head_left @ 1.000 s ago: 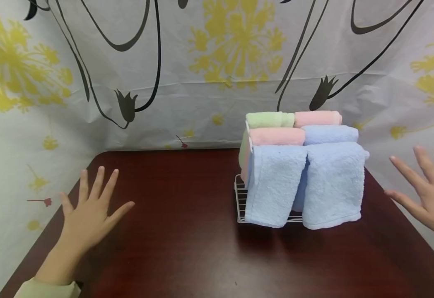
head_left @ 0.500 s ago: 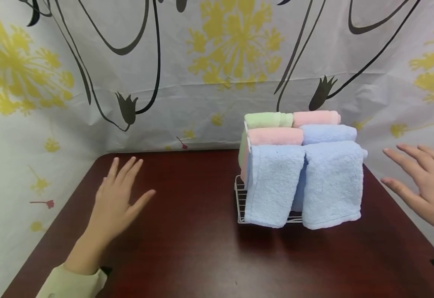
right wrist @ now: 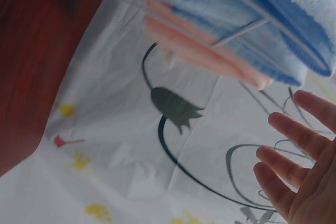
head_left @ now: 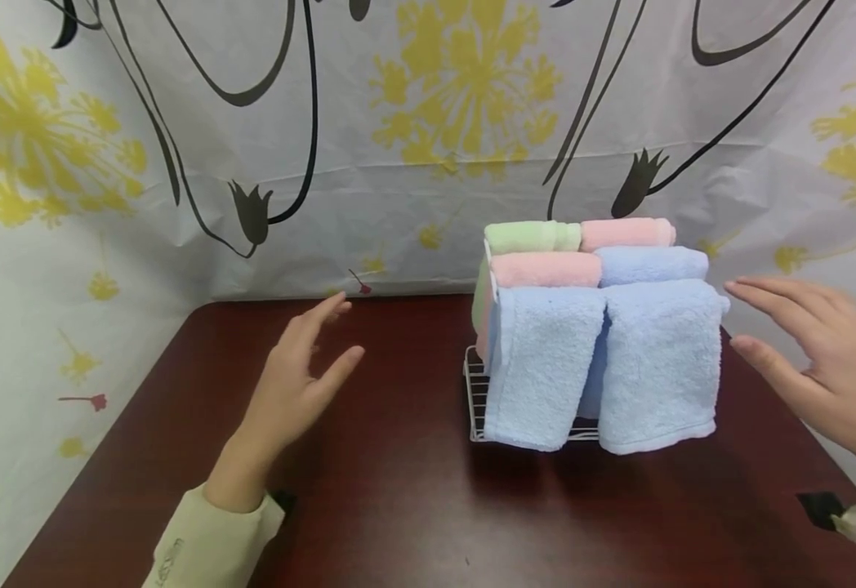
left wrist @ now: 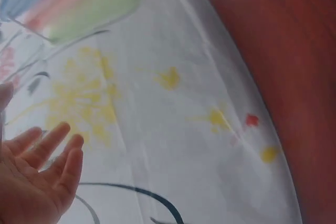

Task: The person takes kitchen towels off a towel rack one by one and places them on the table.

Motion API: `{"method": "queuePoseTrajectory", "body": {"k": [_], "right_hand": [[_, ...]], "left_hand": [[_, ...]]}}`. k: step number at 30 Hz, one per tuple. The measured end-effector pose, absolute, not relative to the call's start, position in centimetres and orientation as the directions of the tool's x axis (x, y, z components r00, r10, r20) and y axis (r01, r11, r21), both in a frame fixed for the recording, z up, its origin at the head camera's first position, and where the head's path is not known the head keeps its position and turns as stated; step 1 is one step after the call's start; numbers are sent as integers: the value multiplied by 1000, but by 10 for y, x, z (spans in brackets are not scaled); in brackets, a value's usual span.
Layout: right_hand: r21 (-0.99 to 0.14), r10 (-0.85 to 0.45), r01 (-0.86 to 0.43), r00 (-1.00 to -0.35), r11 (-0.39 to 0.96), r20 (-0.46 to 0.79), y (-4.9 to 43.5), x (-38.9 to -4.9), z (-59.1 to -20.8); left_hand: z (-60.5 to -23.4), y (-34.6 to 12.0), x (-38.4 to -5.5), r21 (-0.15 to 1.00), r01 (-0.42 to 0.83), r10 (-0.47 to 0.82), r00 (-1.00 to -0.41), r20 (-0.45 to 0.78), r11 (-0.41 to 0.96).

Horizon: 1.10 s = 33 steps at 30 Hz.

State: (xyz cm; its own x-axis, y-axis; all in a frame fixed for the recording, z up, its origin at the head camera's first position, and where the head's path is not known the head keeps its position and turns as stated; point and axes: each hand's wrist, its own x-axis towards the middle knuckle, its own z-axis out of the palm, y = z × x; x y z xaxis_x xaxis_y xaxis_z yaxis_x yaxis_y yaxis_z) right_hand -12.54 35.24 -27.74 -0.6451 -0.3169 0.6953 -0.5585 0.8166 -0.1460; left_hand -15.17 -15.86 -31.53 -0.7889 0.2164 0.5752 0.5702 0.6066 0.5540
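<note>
A white wire rack [head_left: 476, 392] stands on the table, hung with several small towels. Two light blue towels drape over the front: the left front towel [head_left: 546, 367] and the right front towel [head_left: 659, 367]. Behind them are a pink towel [head_left: 546, 269] and a blue towel [head_left: 652, 266], then a green towel [head_left: 531, 237] and another pink towel [head_left: 626, 234]. My left hand [head_left: 288, 376] hovers left of the rack, thumb apart from loosely bent fingers, holding nothing. My right hand [head_left: 818, 351] is just right of the rack, fingers extended, apart from the towels and holding nothing.
The dark red-brown table [head_left: 399, 506] reaches back to a white cloth backdrop [head_left: 413, 196] with yellow flowers and dark stems. The same cloth closes off both sides. A dark band [head_left: 819, 508] shows at my right wrist.
My left hand has moved right toward the rack and turned its palm inward. My right hand has moved left, closer to the towels. The rack and towels have stayed put.
</note>
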Motion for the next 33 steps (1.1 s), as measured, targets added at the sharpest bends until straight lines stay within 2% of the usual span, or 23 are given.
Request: {"method": "queuePoseTrajectory", "body": {"k": [6,15,24,33], "right_hand": [[-180,-319,-620,-605,764,730,338,-126,-272],[-217,-248,-619,-576,755,779,328,-126,-273],[-328,-110,-542,-625,774,772,318,-121,-278],[-363,-40,-544,-592,757,805,310,-124,-278]], "left_hand": [[-308,-135,-154,678,606,274,-794,542,416],[-301,-102,-154,697,649,309,-760,572,306],[-295,-68,-153,739,652,350,-741,573,170],[-296,-47,-155,775,631,388,-724,571,37]]}}
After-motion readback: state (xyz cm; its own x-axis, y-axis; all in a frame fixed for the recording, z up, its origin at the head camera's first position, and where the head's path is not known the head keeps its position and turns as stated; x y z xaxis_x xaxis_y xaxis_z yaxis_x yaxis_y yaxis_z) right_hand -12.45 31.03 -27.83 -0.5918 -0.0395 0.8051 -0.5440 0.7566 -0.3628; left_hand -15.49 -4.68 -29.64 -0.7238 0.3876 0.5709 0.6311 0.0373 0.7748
